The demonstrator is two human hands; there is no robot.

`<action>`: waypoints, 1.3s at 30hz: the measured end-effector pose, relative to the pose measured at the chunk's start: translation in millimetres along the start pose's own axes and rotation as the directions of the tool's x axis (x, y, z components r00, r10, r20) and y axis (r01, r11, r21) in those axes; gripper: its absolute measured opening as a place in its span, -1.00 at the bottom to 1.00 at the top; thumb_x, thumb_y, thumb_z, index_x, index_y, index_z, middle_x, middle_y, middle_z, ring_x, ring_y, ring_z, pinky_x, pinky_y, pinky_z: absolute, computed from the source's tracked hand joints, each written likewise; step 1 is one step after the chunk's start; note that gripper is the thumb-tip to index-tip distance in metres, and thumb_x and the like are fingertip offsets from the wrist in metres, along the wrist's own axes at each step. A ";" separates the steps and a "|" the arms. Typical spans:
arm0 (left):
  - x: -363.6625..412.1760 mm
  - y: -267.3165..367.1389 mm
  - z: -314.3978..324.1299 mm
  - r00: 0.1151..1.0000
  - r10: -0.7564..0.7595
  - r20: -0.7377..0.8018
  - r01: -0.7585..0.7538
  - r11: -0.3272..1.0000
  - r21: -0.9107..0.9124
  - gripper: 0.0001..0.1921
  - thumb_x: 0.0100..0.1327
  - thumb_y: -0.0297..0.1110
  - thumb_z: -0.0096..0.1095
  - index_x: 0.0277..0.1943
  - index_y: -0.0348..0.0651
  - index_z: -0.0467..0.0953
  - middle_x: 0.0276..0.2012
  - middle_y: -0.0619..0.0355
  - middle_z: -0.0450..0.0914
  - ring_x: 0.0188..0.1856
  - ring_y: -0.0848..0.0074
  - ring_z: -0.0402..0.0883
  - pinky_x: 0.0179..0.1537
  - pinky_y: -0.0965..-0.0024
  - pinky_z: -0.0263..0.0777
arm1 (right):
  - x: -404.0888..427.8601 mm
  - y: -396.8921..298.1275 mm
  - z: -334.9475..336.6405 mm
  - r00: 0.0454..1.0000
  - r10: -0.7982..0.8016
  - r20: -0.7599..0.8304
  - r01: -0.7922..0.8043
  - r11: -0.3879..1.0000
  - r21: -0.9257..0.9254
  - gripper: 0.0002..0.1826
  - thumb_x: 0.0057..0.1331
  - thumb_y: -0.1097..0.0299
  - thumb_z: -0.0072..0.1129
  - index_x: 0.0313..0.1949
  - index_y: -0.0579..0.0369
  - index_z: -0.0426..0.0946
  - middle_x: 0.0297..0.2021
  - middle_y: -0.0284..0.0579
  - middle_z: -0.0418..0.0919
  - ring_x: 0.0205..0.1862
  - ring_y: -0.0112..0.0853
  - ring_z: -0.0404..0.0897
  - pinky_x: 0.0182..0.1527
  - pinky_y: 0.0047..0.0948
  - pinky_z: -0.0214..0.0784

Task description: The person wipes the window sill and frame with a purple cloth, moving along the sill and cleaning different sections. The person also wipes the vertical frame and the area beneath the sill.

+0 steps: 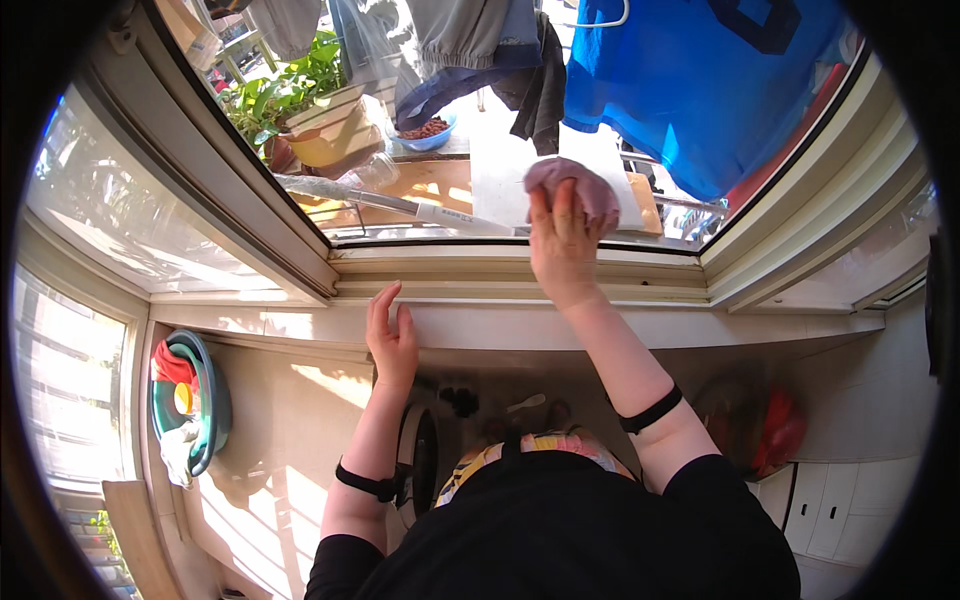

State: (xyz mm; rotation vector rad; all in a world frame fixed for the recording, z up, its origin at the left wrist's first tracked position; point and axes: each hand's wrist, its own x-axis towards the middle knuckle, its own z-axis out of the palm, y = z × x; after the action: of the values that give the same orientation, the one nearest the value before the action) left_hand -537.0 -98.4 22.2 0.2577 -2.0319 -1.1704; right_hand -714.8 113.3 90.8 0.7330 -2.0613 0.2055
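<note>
My right hand (562, 244) presses a mauve cloth (574, 176) against the lower part of a window pane (442, 169). Its fingers lie spread over the folded cloth. Lower and to the left, my left hand (391, 337) is raised near the pale window sill (480, 322), fingers slightly curled and apart, with nothing in it. The cream window frame (450, 266) with its sliding track runs between the pane and the sill. Black bands are strapped around both my forearms.
Beyond the glass are a blue garment (660, 82) on a hanger, grey clothes (450, 34), a potted plant (307, 82), a blue bowl of reddish-brown bits (427, 135) and a metal pole (390, 202). Indoors, a green basin (217, 405) stands at left. A red bag (780, 427) sits at right.
</note>
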 end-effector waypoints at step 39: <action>-85.5 137.6 193.0 0.798 0.408 0.444 -0.329 0.912 -0.247 -0.72 0.29 -0.67 0.10 -0.02 -0.15 0.61 0.19 0.02 0.55 0.36 0.01 0.42 0.44 -0.15 0.10 | -240.3 196.2 -131.1 0.946 0.284 0.155 -0.278 0.959 -0.061 -0.68 0.29 0.34 0.14 0.01 -0.22 0.68 0.16 -0.43 0.59 0.15 -0.48 0.52 0.13 -0.40 0.31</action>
State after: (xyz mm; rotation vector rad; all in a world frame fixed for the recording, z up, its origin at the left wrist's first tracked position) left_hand -587.2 148.3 33.6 -0.5559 -2.2553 -1.2127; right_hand -635.5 426.9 -3.0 0.4400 -2.3171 0.2729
